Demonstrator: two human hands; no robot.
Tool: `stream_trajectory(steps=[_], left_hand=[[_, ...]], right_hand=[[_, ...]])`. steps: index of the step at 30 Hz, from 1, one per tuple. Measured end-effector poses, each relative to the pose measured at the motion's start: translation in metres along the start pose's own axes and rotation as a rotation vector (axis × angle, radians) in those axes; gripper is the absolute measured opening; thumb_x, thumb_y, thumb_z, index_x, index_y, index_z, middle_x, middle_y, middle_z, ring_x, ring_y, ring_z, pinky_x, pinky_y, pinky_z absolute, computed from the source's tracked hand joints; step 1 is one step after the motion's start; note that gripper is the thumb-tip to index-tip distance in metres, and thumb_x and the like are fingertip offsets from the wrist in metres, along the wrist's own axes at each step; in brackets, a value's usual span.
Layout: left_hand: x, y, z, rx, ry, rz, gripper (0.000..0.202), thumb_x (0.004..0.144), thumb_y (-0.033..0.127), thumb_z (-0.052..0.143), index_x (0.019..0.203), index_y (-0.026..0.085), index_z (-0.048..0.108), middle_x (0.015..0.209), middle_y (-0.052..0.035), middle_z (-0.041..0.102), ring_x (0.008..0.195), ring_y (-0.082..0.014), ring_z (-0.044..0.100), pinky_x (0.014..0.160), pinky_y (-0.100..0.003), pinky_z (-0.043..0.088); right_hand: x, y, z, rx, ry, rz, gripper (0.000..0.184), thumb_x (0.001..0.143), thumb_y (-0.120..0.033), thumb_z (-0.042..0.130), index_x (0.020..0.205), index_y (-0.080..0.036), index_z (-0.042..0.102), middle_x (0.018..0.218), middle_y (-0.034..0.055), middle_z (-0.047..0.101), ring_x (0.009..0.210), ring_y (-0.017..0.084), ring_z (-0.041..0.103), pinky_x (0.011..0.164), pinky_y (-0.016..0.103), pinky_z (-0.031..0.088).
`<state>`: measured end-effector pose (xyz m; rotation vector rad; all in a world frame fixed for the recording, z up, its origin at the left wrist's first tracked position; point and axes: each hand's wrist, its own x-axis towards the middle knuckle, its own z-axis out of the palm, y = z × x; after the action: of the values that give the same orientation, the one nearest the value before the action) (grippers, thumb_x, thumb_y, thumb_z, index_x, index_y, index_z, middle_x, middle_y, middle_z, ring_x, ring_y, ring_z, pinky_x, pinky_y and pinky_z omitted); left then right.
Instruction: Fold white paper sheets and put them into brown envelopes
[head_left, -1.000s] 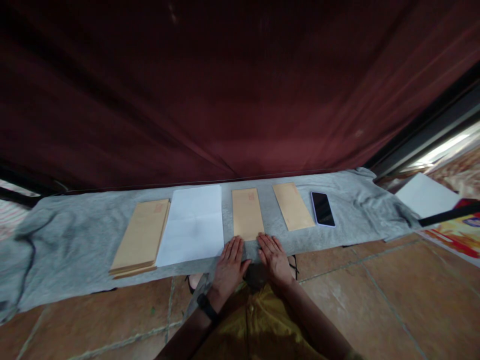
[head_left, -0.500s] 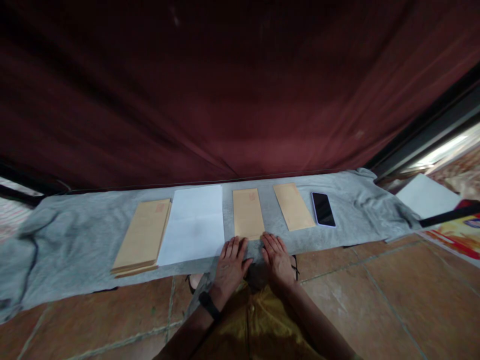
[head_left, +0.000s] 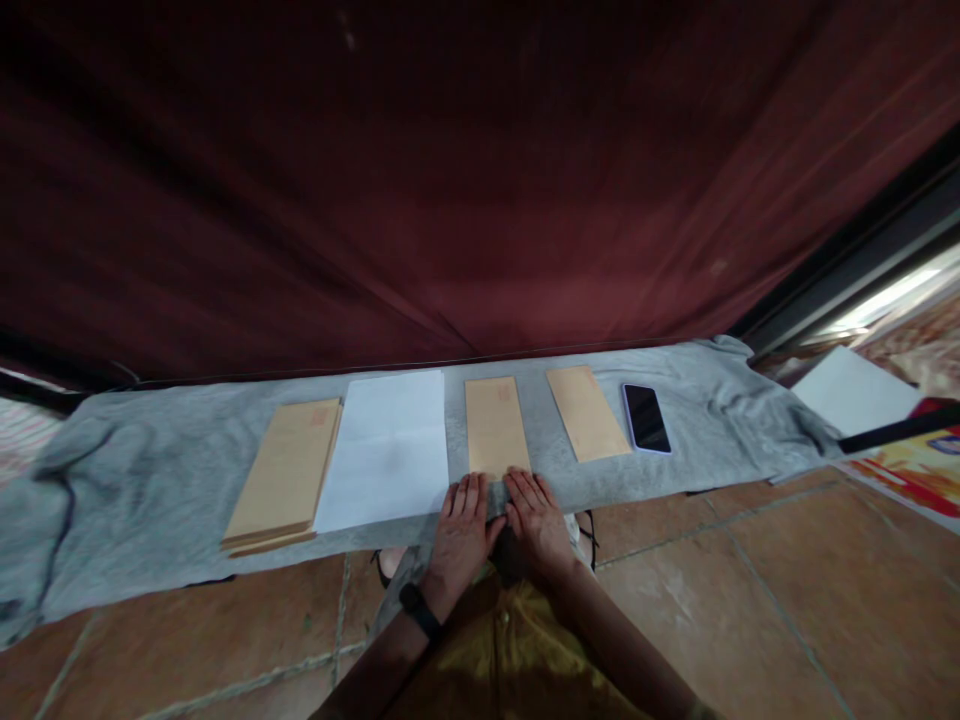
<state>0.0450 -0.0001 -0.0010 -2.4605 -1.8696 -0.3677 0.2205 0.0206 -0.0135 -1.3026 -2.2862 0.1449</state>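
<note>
A brown paper envelope (head_left: 496, 425) lies flat in front of me on a grey cloth, its near edge under my fingertips. My left hand (head_left: 463, 530), with a dark band on the wrist, rests flat at the envelope's near left corner, fingers stretched out. At the near right part of that edge, my right hand (head_left: 538, 520) lies flat with its fingers extended. Left of the envelope is white paper (head_left: 386, 450), and beyond it a stack of brown envelopes (head_left: 285, 470). Another single envelope (head_left: 589, 412) lies to the right, slightly turned.
A phone (head_left: 647, 418) with a pale purple edge lies right of the envelopes. The grey cloth (head_left: 150, 470) covers a long narrow surface against a dark red hanging fabric (head_left: 480, 200). Tiled floor (head_left: 675, 590) shows below. A white sheet (head_left: 855, 390) and colourful packaging (head_left: 915, 470) are at far right.
My right hand has slid left along the envelope's near edge, closer to my left hand. The left hand and the laid-out papers stay about where they were.
</note>
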Motion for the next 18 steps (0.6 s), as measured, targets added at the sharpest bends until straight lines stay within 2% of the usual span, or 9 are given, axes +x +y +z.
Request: stream_trajectory(steps=[4,8,13,18], left_hand=[[0.001,-0.002,-0.001,-0.053,0.037,-0.031,0.053,0.101,0.042,0.043,0.146,0.014,0.046,0.142,-0.0174,0.057,0.13,-0.0313,0.055,0.108,-0.049,0.045],[0.008,-0.005,-0.006,-0.126,0.079,-0.091,0.04,0.102,0.033,0.041,0.134,0.015,0.056,0.141,-0.0158,0.057,0.126,-0.0286,0.057,0.104,-0.046,0.049],[0.027,-0.01,-0.012,-0.247,0.103,-0.188,0.027,0.094,0.02,0.047,0.117,0.02,0.063,0.115,-0.0104,0.065,0.11,-0.0267,0.061,0.098,-0.045,0.052],[0.045,-0.01,-0.012,-0.236,0.13,-0.3,0.021,0.091,0.019,0.052,0.11,0.02,0.06,0.1,-0.008,0.066,0.097,-0.0261,0.061,0.088,-0.045,0.053]], right_hand=[[-0.002,0.002,-0.003,-0.007,0.009,0.023,0.05,0.102,-0.021,0.042,0.151,-0.016,0.042,0.149,0.0124,0.054,0.139,0.023,0.049,0.12,0.048,0.035],[-0.001,0.0,-0.004,-0.009,0.012,0.039,0.048,0.102,-0.02,0.041,0.149,-0.016,0.045,0.147,0.0125,0.055,0.139,0.023,0.049,0.12,0.048,0.034],[0.0,-0.001,-0.005,-0.008,0.028,0.047,0.047,0.102,-0.021,0.04,0.149,-0.017,0.046,0.147,0.0112,0.056,0.137,0.023,0.05,0.12,0.048,0.034],[-0.001,-0.001,-0.005,-0.014,0.031,0.05,0.047,0.102,-0.022,0.041,0.149,-0.02,0.047,0.148,0.0098,0.054,0.137,0.024,0.05,0.119,0.048,0.033]])
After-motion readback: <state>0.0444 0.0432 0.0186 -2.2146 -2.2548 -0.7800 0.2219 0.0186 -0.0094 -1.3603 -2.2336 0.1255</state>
